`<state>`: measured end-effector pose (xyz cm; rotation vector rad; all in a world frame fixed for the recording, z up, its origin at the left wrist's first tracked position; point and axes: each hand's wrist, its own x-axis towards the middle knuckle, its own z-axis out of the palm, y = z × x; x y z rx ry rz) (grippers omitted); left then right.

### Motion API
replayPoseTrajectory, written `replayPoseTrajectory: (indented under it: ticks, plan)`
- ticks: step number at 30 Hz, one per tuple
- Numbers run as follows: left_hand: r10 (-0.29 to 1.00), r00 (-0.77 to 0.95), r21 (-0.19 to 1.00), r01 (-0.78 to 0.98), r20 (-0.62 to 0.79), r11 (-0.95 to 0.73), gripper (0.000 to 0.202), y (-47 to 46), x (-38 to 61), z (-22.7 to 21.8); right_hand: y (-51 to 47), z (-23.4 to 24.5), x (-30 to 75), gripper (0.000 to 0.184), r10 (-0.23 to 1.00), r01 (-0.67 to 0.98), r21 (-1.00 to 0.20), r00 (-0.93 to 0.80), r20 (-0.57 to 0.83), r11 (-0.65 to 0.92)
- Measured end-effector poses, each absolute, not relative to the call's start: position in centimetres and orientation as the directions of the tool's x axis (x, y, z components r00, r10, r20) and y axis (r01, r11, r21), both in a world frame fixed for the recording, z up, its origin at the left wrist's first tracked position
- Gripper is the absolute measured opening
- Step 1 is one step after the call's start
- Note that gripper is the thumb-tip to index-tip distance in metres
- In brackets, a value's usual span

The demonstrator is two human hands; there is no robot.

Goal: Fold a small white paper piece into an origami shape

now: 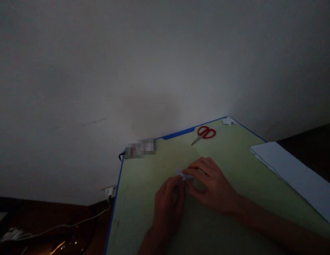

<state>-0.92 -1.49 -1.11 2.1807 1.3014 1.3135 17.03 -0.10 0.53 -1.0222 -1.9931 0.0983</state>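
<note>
Paper scrap (183, 174) pinched between left hand (168, 203), right hand (211, 184) fingertips

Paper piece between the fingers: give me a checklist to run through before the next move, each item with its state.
1. Small paper piece pinched by both hands: ok.
2. Left hand and right hand over the green table: ok.
3. Red scissors lying apart from the hands: ok.
4. White sheets fully on the table: not ok, they overhang the right edge.
5. Fold lines sharp: cannot tell, too dim.

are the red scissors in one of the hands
No, the red scissors lie on the green table near the wall, apart from both hands.
</note>
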Motion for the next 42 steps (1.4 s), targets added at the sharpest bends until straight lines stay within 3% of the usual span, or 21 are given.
replayPoseTrajectory:
  ticks: [11, 16, 21, 26, 35, 42]
  plan:
    - [0.827, 0.194, 0.602, 0.602, 0.528, -0.525, 0.022, -1.1, -1.3, -1.3, 0.6, 0.2, 17.0, 0.019, 0.736, 0.577, -0.497, -0.306, 0.604, 0.648]
    - [0.888, 0.173, 0.662, 0.609, 0.426, -0.436, 0.019, -1.3, -1.5, -1.6, 1.0, 0.2, 17.5, 0.031, 0.786, 0.561, -0.567, -0.296, 0.543, 0.603]
    - [0.940, 0.083, 0.721, 0.620, 0.332, -0.309, 0.013, -1.5, -1.5, -1.6, 1.3, 0.4, 18.0, 0.034, 0.855, 0.508, -0.691, -0.363, 0.370, 0.515]
    - [0.952, 0.061, 0.779, 0.560, 0.300, -0.282, 0.009, -1.3, -1.4, -1.0, 1.2, 0.2, 18.0, 0.034, 0.877, 0.483, -0.736, -0.335, 0.345, 0.475]
    - [0.975, 0.088, 0.866, 0.449, 0.204, -0.222, 0.005, -1.3, -1.4, -0.2, 2.0, 1.1, 18.1, 0.014, 0.897, 0.246, -0.916, -0.392, 0.205, 0.317]
    - [0.971, 0.141, 0.853, 0.465, 0.193, -0.237, 0.005, -1.5, -1.8, -0.1, 2.1, 1.2, 18.3, 0.010, 0.914, 0.205, -0.956, -0.390, 0.117, 0.209]
